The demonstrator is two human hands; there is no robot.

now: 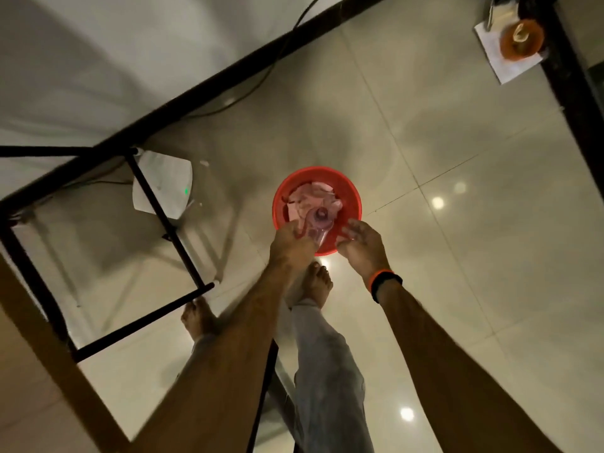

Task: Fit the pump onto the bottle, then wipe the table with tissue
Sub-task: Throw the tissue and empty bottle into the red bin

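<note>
Left hand gripped the clear bottle over the red bucket of crumpled tissue on the floor. Right hand hovered just beside, fingers loosely spread.

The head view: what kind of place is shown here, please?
Probably an indoor room in a home or small workspace. The floor is glossy tile reflecting ceiling lights, a black-framed table stands on it, and a red bucket holding crumpled tissue sits on the floor.
</note>
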